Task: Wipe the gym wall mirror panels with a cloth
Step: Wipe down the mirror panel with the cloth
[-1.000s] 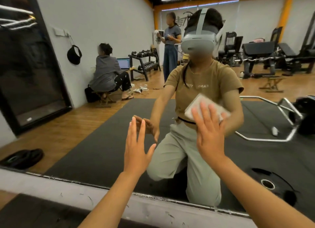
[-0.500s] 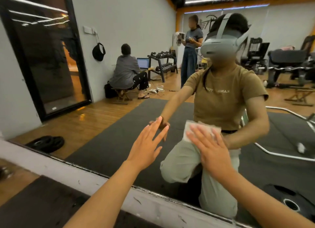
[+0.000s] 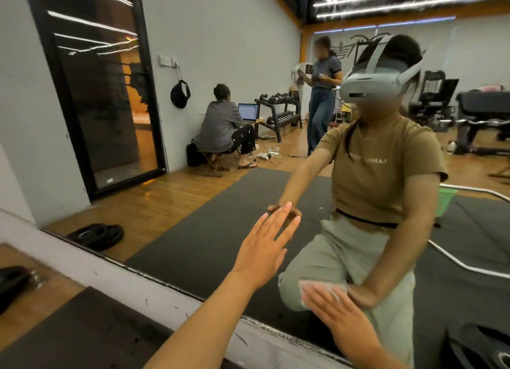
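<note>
The wall mirror panel (image 3: 220, 51) fills most of the view and reflects the gym and me kneeling in front of it. My left hand (image 3: 265, 247) is flat against the glass with its fingers straight, at about mid height. My right hand (image 3: 335, 312) presses a white cloth (image 3: 310, 288) flat onto the glass low down, near the mirror's bottom edge; only the cloth's upper edge shows past my fingers.
A white scuffed ledge (image 3: 116, 274) runs under the mirror, with a dark floor mat (image 3: 69, 338) below it. A black weight plate (image 3: 11, 283) lies at the left on the wooden floor. Two people, a dumbbell rack and benches appear in the reflection.
My right hand has slid the cloth down the glass from chest height to near the bottom edge. My left hand stayed flat on the mirror, and my head turned left.
</note>
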{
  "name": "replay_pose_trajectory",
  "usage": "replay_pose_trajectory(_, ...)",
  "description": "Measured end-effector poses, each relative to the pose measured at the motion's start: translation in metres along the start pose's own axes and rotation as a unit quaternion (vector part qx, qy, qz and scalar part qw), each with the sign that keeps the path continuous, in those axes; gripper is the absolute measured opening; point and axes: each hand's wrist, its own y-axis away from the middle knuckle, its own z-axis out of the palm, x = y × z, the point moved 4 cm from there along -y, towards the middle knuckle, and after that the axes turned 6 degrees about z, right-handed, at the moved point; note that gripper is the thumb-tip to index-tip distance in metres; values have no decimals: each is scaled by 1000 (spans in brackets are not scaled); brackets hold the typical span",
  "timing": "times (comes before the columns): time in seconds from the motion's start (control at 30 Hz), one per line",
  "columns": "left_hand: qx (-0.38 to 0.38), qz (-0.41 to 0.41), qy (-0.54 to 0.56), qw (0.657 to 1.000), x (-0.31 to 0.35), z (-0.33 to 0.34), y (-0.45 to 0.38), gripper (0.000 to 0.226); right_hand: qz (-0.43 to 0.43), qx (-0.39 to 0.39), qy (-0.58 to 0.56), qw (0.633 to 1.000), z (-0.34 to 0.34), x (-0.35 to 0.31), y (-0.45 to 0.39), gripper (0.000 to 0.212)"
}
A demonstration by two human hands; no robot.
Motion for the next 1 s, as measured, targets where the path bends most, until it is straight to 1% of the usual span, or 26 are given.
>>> replay_pose_trajectory(0.07,-3,3,-2,1000,-2,-1,0,92,-43,-45,18,998,10,-7,17,67)
replay_pose_trajectory(0.1,-6,5,-4,1000,-3,-2,0,93,-60,-58,33,996,11,-5,18,67)
replay_pose_trajectory(0.17,-14,11,-1,1000,-3,-2,0,94,-86,-68,35,993,7,1,9,78)
replay_pose_trajectory(0.23,-19,12,5,1000,-5,-1,1,95,-86,-55,18,995,-4,9,-10,85)
replay_pose_trajectory(0.27,-19,12,4,1000,-6,-1,2,95,-61,-45,-1,997,-14,17,-23,87)
replay_pose_trajectory(0.33,-16,14,5,1000,-7,0,2,93,29,17,-57,998,-48,40,-58,89)
replay_pose_trajectory(0.4,-9,16,10,1000,-7,-1,3,91,143,86,-100,981,-85,66,-94,85)
replay_pose_trajectory(0.47,-2,14,22,1000,-6,-1,3,90,225,133,-109,959,-108,85,-118,78)
replay_pose_trajectory(0.53,8,14,42,999,-6,0,4,89,257,157,-105,948,-109,88,-128,73)
replay_pose_trajectory(0.63,30,20,81,996,-6,4,4,83,233,155,-65,958,-84,64,-119,62)
replay_pose_trajectory(0.7,45,23,96,994,-6,8,5,77,183,124,-44,974,-59,37,-102,61)
replay_pose_trajectory(0.77,51,24,94,994,-6,12,5,73,101,41,-37,993,-30,4,-78,73)
replay_pose_trajectory(0.83,56,22,93,994,-6,15,5,72,6,-74,-26,997,2,-27,-42,93)
replay_pose_trajectory(0.87,59,22,94,994,-6,16,5,71,-28,-145,-18,989,17,-37,-22,105)
replay_pose_trajectory(0.9,62,23,94,993,-6,17,5,70,-66,-221,-4,973,26,-46,-4,113)
replay_pose_trajectory(0.93,67,24,94,993,-6,18,5,69,-103,-262,15,959,30,-51,9,111)
replay_pose_trajectory(1.0,74,23,94,993,-5,20,5,68,-168,-284,34,943,32,-51,23,90)
